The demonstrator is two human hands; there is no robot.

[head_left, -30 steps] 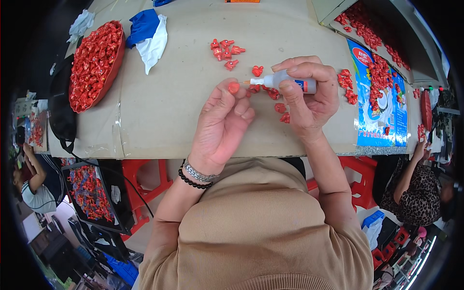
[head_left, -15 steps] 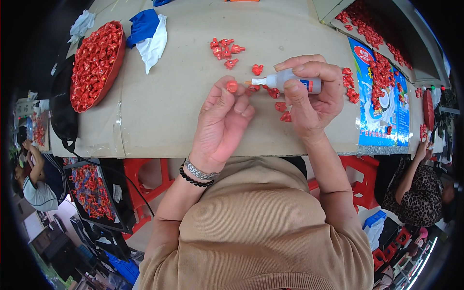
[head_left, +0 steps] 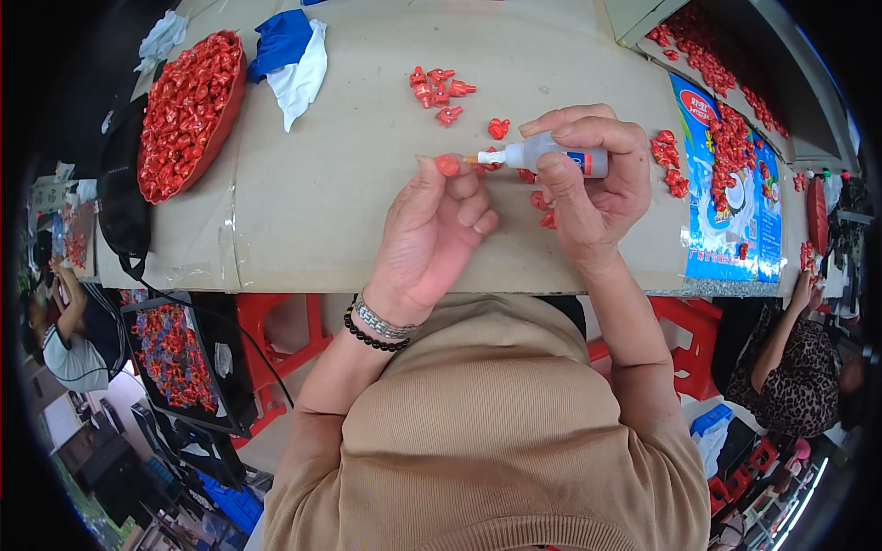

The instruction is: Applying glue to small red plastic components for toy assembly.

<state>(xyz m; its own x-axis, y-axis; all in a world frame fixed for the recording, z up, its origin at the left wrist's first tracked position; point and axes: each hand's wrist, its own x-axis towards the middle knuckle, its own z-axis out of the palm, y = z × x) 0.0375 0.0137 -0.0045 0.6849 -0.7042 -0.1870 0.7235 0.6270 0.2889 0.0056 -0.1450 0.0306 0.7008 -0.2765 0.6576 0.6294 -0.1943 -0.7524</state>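
Observation:
Between the thumb and fingertips of my left hand (head_left: 430,225) is a small red plastic piece (head_left: 446,165). My right hand (head_left: 602,188) grips a squeeze glue bottle (head_left: 544,151), translucent with a white neck and an orange-tan tip. It lies sideways, its tip pointing left, right beside the red piece; whether they touch I cannot tell. Under and near the nozzle lie several loose red pieces (head_left: 542,200), partly hidden by my right hand. A single red piece (head_left: 499,129) rests just beyond the bottle, and a small cluster of red pieces (head_left: 439,92) sits farther off.
A red tray (head_left: 241,87) heaped with red pieces stands at the left, near blue and white cloths (head_left: 299,69). At the right, a blue printed sheet (head_left: 703,243) bears more pieces beside a grey shelf box (head_left: 643,23). People work at both sides.
My left hand has turned a little, its fingers curling differently around the red piece. The bottle stays nearly level, its tip still beside the piece. The whole view has shifted slightly.

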